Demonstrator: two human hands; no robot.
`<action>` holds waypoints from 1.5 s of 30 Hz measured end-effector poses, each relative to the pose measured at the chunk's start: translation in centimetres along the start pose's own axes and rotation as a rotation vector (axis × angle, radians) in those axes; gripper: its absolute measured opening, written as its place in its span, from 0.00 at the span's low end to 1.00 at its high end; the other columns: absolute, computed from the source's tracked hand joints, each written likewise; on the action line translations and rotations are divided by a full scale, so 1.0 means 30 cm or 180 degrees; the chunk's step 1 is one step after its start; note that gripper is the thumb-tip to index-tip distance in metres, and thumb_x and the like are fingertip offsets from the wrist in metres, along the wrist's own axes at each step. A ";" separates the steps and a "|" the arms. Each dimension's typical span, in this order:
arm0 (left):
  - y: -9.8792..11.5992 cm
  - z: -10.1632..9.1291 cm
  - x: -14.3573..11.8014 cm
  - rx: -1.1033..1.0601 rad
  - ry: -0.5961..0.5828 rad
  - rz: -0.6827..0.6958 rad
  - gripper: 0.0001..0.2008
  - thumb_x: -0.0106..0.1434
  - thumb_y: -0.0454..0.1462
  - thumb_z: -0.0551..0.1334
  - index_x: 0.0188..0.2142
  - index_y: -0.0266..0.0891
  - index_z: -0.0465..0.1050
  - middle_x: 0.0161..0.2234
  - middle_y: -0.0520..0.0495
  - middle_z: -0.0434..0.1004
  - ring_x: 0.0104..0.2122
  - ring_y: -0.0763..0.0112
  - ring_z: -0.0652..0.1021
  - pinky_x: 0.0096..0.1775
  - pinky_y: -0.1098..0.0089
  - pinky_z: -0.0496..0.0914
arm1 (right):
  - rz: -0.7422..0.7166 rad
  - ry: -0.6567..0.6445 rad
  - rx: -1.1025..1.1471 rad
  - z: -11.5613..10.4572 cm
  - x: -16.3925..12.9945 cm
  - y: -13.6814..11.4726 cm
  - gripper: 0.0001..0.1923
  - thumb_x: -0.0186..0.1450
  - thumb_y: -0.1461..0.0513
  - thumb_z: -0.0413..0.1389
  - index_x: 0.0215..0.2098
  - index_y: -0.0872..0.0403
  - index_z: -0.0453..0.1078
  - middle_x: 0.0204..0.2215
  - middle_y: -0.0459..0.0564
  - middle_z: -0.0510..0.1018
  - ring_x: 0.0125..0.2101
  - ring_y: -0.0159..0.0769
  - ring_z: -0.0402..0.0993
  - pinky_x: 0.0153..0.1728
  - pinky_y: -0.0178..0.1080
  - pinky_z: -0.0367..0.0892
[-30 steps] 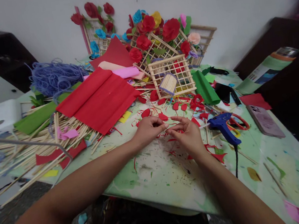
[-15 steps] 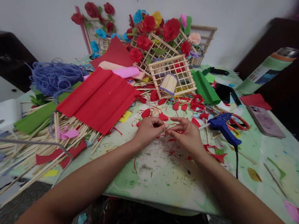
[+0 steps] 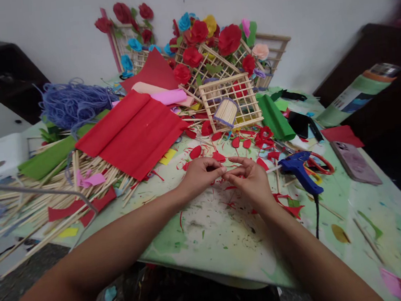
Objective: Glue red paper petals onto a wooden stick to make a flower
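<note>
Above the middle of the littered table, my left hand (image 3: 202, 175) and my right hand (image 3: 250, 178) meet at the fingertips. Both are closed in a pinch. What they hold between them is too small and too covered to make out. Red paper petals (image 3: 195, 152) and thin red scraps lie just beyond and under my fingers. A blue glue gun (image 3: 300, 170) rests to the right of my right hand, its white glue stick pointing toward that hand. Orange-handled scissors (image 3: 321, 163) lie partly behind it.
Red crepe paper (image 3: 133, 134) covers many thin wooden sticks (image 3: 57, 196) on the left, near blue yarn (image 3: 74, 104). Wooden lattice frames (image 3: 231, 102) with paper flowers (image 3: 230, 39) stand at the back. A phone (image 3: 356, 161) and a bottle (image 3: 357, 94) are at the right.
</note>
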State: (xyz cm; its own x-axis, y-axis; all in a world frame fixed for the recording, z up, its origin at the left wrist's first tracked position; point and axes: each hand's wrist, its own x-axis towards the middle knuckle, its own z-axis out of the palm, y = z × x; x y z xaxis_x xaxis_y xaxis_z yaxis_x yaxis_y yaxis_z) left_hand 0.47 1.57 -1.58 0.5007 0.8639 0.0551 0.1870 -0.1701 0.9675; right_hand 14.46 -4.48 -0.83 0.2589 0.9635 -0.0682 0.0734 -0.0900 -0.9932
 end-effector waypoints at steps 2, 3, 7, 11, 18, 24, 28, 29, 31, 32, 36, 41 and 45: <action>-0.002 -0.002 0.001 0.0032 0.0063 0.0004 0.11 0.53 0.41 0.63 0.23 0.33 0.73 0.19 0.53 0.67 0.20 0.78 0.64 0.24 0.74 0.57 | 0.0001 -0.0001 -0.0015 0.001 0.000 0.001 0.26 0.46 0.60 0.64 0.43 0.56 0.66 0.22 0.47 0.81 0.25 0.38 0.77 0.30 0.39 0.71; -0.003 -0.002 0.002 0.0033 0.0101 0.0013 0.11 0.53 0.41 0.63 0.22 0.34 0.72 0.18 0.54 0.66 0.20 0.79 0.63 0.24 0.74 0.57 | 0.0002 0.0001 -0.0025 0.001 -0.001 0.001 0.26 0.46 0.61 0.63 0.43 0.56 0.66 0.22 0.47 0.81 0.25 0.38 0.78 0.30 0.40 0.71; -0.001 -0.003 0.003 0.0039 0.0202 -0.0022 0.11 0.52 0.40 0.63 0.21 0.34 0.68 0.16 0.56 0.61 0.19 0.80 0.61 0.24 0.74 0.55 | -0.0044 0.0017 -0.0048 0.004 -0.002 0.003 0.25 0.46 0.61 0.63 0.42 0.55 0.66 0.22 0.47 0.81 0.25 0.38 0.78 0.31 0.40 0.72; 0.002 -0.002 0.003 0.0077 0.0260 -0.0010 0.11 0.53 0.39 0.63 0.20 0.35 0.66 0.16 0.56 0.60 0.18 0.80 0.60 0.23 0.74 0.55 | -0.0102 -0.0017 -0.0078 0.006 -0.003 0.006 0.24 0.47 0.61 0.63 0.42 0.54 0.67 0.22 0.46 0.81 0.25 0.37 0.78 0.32 0.41 0.72; 0.000 0.001 0.003 0.0197 0.0276 0.0026 0.11 0.53 0.37 0.62 0.18 0.35 0.64 0.15 0.56 0.61 0.18 0.80 0.61 0.23 0.74 0.54 | -0.0048 -0.0055 -0.0093 0.011 -0.006 0.014 0.25 0.47 0.61 0.63 0.43 0.56 0.67 0.22 0.47 0.81 0.25 0.37 0.77 0.31 0.39 0.71; 0.009 0.000 0.001 0.0324 0.0337 0.0034 0.11 0.52 0.36 0.61 0.17 0.36 0.64 0.15 0.55 0.63 0.19 0.79 0.63 0.23 0.74 0.56 | -0.0018 -0.0083 -0.0090 0.014 -0.011 0.018 0.23 0.48 0.60 0.62 0.42 0.55 0.68 0.23 0.47 0.81 0.25 0.36 0.77 0.30 0.38 0.71; 0.008 -0.001 -0.002 0.0257 0.0286 -0.0049 0.12 0.52 0.36 0.61 0.17 0.36 0.63 0.14 0.55 0.64 0.18 0.79 0.64 0.22 0.74 0.56 | -0.0065 -0.0133 -0.0080 0.017 -0.014 0.019 0.20 0.49 0.59 0.62 0.40 0.54 0.68 0.21 0.46 0.81 0.25 0.37 0.78 0.27 0.37 0.70; 0.007 -0.001 -0.003 0.0239 0.0261 -0.0064 0.12 0.52 0.37 0.61 0.17 0.36 0.64 0.14 0.54 0.65 0.17 0.79 0.65 0.22 0.74 0.57 | -0.0063 -0.0162 -0.0084 0.018 -0.015 0.020 0.20 0.50 0.59 0.62 0.40 0.54 0.68 0.21 0.46 0.81 0.25 0.37 0.78 0.27 0.37 0.70; 0.002 0.000 -0.002 0.0220 0.0234 -0.0053 0.13 0.53 0.37 0.61 0.16 0.36 0.64 0.14 0.54 0.65 0.17 0.78 0.64 0.22 0.74 0.56 | -0.0038 -0.0219 -0.0088 0.020 -0.016 0.022 0.20 0.49 0.59 0.62 0.40 0.54 0.68 0.21 0.46 0.81 0.25 0.37 0.78 0.27 0.37 0.70; -0.002 0.000 -0.002 0.0210 0.0224 -0.0026 0.13 0.53 0.37 0.61 0.15 0.36 0.63 0.14 0.53 0.64 0.17 0.79 0.64 0.22 0.73 0.56 | -0.0019 -0.0234 -0.0091 0.021 -0.016 0.023 0.20 0.49 0.59 0.62 0.40 0.54 0.68 0.21 0.46 0.81 0.25 0.37 0.78 0.27 0.37 0.70; -0.013 0.000 -0.001 0.0182 0.0150 0.0113 0.18 0.56 0.40 0.61 0.14 0.36 0.62 0.14 0.53 0.62 0.18 0.79 0.61 0.22 0.73 0.55 | -0.0001 -0.0196 -0.0131 0.022 -0.017 0.022 0.21 0.48 0.61 0.62 0.41 0.55 0.68 0.22 0.46 0.81 0.24 0.38 0.78 0.27 0.38 0.70; -0.019 0.000 0.000 -0.0032 0.0003 0.0115 0.15 0.56 0.45 0.62 0.22 0.35 0.69 0.17 0.54 0.67 0.19 0.79 0.65 0.23 0.74 0.57 | 0.0041 -0.0082 0.0006 0.018 -0.014 0.011 0.23 0.48 0.60 0.62 0.41 0.55 0.67 0.21 0.46 0.80 0.23 0.37 0.77 0.28 0.39 0.69; -0.019 0.001 0.002 -0.0013 -0.0105 0.0084 0.14 0.56 0.45 0.62 0.25 0.34 0.72 0.20 0.51 0.70 0.20 0.78 0.67 0.25 0.73 0.59 | 0.0107 -0.0077 0.0076 0.013 -0.009 0.008 0.23 0.47 0.60 0.63 0.41 0.56 0.67 0.20 0.46 0.80 0.21 0.35 0.75 0.27 0.38 0.68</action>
State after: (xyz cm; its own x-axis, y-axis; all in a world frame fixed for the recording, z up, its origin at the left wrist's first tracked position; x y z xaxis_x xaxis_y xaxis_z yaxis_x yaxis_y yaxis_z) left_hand 0.44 1.70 -2.13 0.5331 0.8429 0.0726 0.1699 -0.1908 0.9668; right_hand 14.03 -4.67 -1.07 0.2375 0.9659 -0.1037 0.0419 -0.1168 -0.9923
